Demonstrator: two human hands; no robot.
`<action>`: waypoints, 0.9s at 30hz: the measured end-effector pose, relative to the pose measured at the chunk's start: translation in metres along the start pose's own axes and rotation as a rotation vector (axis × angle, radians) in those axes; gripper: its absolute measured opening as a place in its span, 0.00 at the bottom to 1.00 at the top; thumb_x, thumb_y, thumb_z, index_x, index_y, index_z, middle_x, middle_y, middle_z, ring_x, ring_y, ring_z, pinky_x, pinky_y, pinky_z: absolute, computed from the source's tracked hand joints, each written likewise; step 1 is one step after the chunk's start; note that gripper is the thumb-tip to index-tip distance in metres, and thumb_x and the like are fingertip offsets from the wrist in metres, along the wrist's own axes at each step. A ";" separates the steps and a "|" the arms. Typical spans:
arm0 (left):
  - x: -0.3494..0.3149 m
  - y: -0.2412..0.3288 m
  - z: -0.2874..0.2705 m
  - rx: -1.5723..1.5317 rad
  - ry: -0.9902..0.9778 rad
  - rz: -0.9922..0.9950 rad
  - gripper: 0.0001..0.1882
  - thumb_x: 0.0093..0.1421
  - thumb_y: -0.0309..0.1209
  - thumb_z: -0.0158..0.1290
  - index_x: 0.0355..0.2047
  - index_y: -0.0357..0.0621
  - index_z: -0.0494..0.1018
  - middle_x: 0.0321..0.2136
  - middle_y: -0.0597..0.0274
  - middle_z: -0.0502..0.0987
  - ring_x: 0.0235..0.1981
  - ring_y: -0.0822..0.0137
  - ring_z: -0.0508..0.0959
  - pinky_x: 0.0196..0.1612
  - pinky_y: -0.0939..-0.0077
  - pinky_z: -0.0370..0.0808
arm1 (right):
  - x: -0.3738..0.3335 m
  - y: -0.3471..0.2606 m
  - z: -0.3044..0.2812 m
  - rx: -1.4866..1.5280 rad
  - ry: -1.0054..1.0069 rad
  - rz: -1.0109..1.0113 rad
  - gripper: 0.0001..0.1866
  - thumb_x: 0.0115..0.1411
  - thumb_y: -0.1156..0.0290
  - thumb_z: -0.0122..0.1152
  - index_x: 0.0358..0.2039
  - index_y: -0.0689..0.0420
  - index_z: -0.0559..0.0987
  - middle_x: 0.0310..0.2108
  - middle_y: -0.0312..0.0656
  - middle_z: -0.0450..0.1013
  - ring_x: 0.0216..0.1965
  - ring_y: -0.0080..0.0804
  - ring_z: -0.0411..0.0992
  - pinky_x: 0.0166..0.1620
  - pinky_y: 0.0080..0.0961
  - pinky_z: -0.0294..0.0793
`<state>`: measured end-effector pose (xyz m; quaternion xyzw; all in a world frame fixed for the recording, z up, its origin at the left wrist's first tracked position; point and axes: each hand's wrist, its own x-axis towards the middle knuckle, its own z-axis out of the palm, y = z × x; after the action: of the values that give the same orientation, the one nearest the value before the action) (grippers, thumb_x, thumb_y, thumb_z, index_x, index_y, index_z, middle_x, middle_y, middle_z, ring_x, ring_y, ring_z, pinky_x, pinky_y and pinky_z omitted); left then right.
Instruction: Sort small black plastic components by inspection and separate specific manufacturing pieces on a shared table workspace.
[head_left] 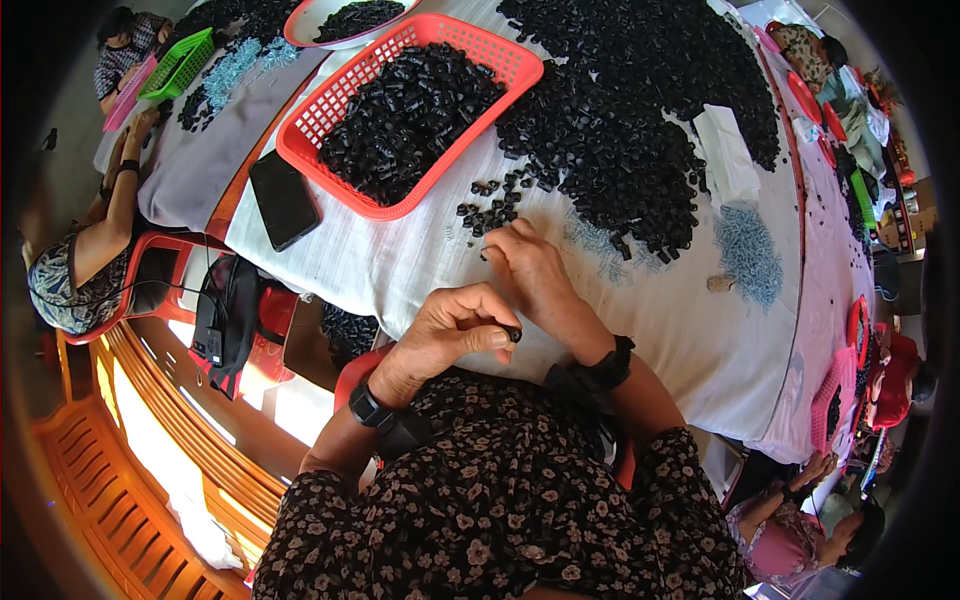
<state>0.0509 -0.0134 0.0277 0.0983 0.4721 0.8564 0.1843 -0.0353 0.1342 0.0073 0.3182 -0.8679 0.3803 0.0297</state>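
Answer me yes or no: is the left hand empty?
No, the left hand holds a small black piece at the tip of its thumb.

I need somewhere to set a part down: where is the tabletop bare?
White cloth is bare between the red basket, the phone and the left hand; also right of the right hand, below the pale blue bits. Beyond that hand, heaped black pieces crowd it.

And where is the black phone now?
In the head view, the black phone lies left of centre on the white cloth, beside the near-left end of the red basket.
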 end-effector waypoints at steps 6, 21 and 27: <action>0.001 -0.004 -0.008 -0.050 0.052 0.056 0.08 0.57 0.25 0.55 0.34 0.32 0.71 0.28 0.55 0.76 0.26 0.67 0.77 0.31 0.76 0.75 | -0.003 -0.013 -0.002 -0.040 -0.098 -0.067 0.10 0.44 0.82 0.56 0.31 0.62 0.70 0.32 0.50 0.64 0.35 0.48 0.69 0.33 0.39 0.71; 0.020 -0.002 -0.008 0.106 0.269 0.103 0.05 0.60 0.24 0.50 0.36 0.35 0.70 0.29 0.56 0.77 0.27 0.69 0.77 0.36 0.79 0.73 | -0.018 -0.015 -0.052 0.655 -0.031 0.274 0.05 0.54 0.81 0.54 0.33 0.61 0.74 0.25 0.34 0.72 0.23 0.16 0.68 0.27 0.15 0.68; 0.026 -0.003 0.003 0.176 0.252 0.080 0.05 0.60 0.24 0.52 0.35 0.36 0.71 0.28 0.59 0.77 0.27 0.73 0.77 0.36 0.80 0.74 | -0.027 -0.017 -0.054 0.788 -0.024 0.308 0.05 0.55 0.81 0.54 0.33 0.61 0.74 0.26 0.33 0.71 0.21 0.12 0.66 0.25 0.11 0.68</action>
<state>0.0283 0.0006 0.0266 0.0244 0.5606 0.8239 0.0801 -0.0148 0.1762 0.0481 0.1765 -0.6938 0.6793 -0.1616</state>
